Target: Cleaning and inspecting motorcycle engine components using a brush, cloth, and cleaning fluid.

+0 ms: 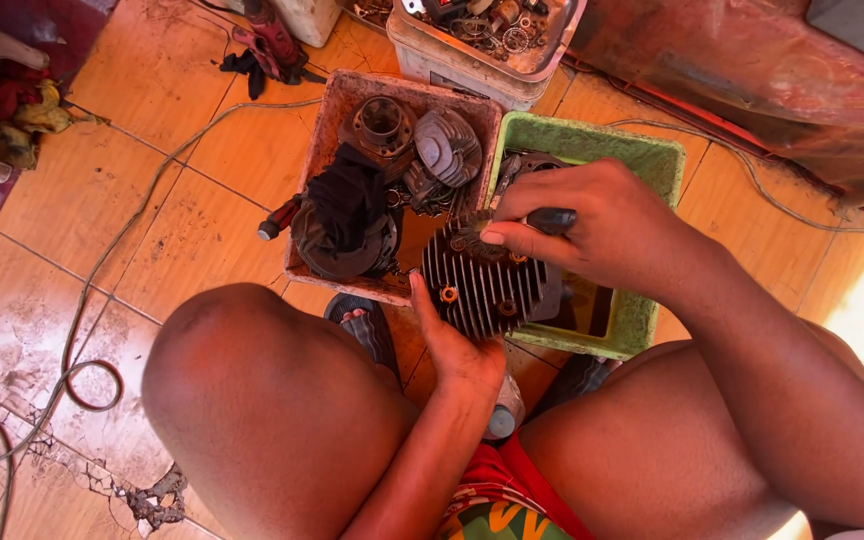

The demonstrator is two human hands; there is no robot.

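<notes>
Head view looks down on an orange tiled floor (182, 230), bare and open on the left, cracked at the lower left, with a thin cable (102, 265) looping across it. Both bare knees fill the bottom of the frame and close off the space below the work. A rust-stained sheet (752, 70) bounds the top right corner.

Between the knees and the top edge stand two trays side by side, their rims touching. The pink tray (327, 130) on the left is crowded with an engine cylinder (384, 125), a finned grey cover (449, 145), a black cloth (347, 200) draped over a round dark part, and a red-handled tool (277, 217) poking out over its left rim. The green tray (642, 160) on the right has little free room, being covered by the hand and forearm. A white tub of small metal parts (472, 45) blocks the way just behind both trays.

A dark finned cylinder head (482, 285) is held over the seam between the two trays, near their front edge. Left hand (452, 345) cups it from below, fingers curled up along its left side. Right hand (582, 225) comes from the right above it, fingers pinched narrow around a dark-handled tool (550, 218) at the head's top edge.

A sandalled foot (364, 320) rests just beside the pink tray's front rim.
</notes>
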